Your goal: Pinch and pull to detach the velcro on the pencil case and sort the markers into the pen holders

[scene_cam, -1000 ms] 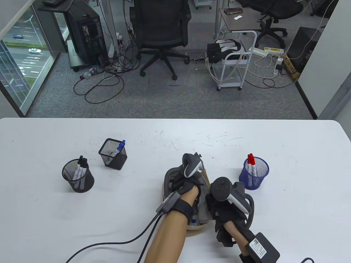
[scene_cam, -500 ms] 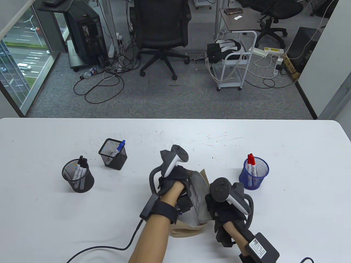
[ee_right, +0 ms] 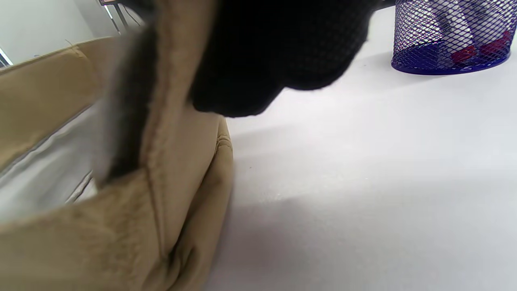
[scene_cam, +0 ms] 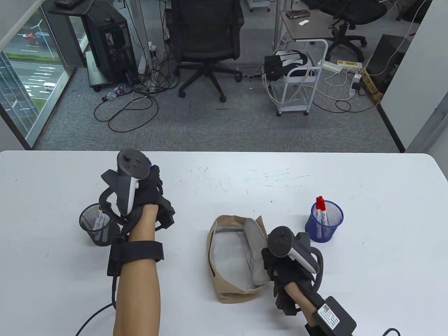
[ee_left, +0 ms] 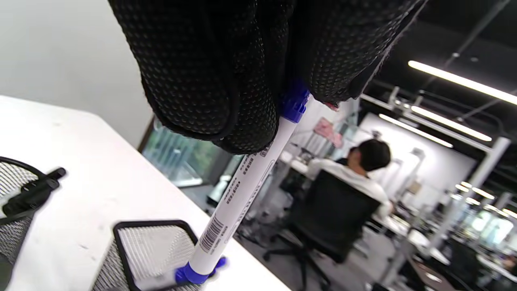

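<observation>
The beige pencil case lies open on the table, its grey lining showing and no marker visible inside. My right hand grips the case's flap at its right edge. My left hand hangs over the square black mesh holder, which it hides in the table view. Its fingertips pinch the blue cap end of a white blue marker. The marker's lower blue end sits at that holder's rim. The round black holder has black markers. The blue holder has red markers.
The white table runs wide to the right and front. Cables trail from both wrists to the near edge. Beyond the far edge are office chairs, a cart and floor cables. A person sits in the background of the left wrist view.
My left hand has come out of the pencil case with a blue marker and swung left and away to the square holder. The right hand has stayed on the case.
</observation>
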The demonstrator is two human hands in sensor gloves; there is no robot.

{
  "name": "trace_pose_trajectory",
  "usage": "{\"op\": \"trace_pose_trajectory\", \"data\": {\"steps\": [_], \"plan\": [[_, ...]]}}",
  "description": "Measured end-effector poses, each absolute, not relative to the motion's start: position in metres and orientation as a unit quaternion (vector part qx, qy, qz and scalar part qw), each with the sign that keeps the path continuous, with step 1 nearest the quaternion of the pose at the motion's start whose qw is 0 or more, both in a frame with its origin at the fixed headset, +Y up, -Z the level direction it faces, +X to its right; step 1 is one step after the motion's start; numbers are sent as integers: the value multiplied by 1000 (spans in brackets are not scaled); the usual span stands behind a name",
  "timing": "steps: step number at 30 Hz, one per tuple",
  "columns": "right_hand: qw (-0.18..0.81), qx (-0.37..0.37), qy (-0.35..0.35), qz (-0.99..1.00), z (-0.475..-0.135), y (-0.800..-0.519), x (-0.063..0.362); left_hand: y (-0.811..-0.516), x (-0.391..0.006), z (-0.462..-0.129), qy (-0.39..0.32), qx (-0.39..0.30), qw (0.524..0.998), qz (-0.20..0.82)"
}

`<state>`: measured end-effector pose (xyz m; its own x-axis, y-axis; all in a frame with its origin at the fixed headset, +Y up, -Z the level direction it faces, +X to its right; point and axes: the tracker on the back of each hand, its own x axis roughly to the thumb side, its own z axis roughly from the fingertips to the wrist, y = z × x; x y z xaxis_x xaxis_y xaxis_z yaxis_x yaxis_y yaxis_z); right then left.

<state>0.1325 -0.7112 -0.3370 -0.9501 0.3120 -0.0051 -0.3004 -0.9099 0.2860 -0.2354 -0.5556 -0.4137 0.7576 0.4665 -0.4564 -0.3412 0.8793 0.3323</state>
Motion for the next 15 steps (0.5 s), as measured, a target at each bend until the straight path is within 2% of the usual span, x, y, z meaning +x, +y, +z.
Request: {"op": "trace_pose_trajectory", "data": {"steps": [9,15], "plan": [[159,19,148,976,-338,-712,132,-596,-263,-454,287,92,929,217],[156,20,146,977,-339,-712,131,-600,-259,-455,259,79,938,217]]}}
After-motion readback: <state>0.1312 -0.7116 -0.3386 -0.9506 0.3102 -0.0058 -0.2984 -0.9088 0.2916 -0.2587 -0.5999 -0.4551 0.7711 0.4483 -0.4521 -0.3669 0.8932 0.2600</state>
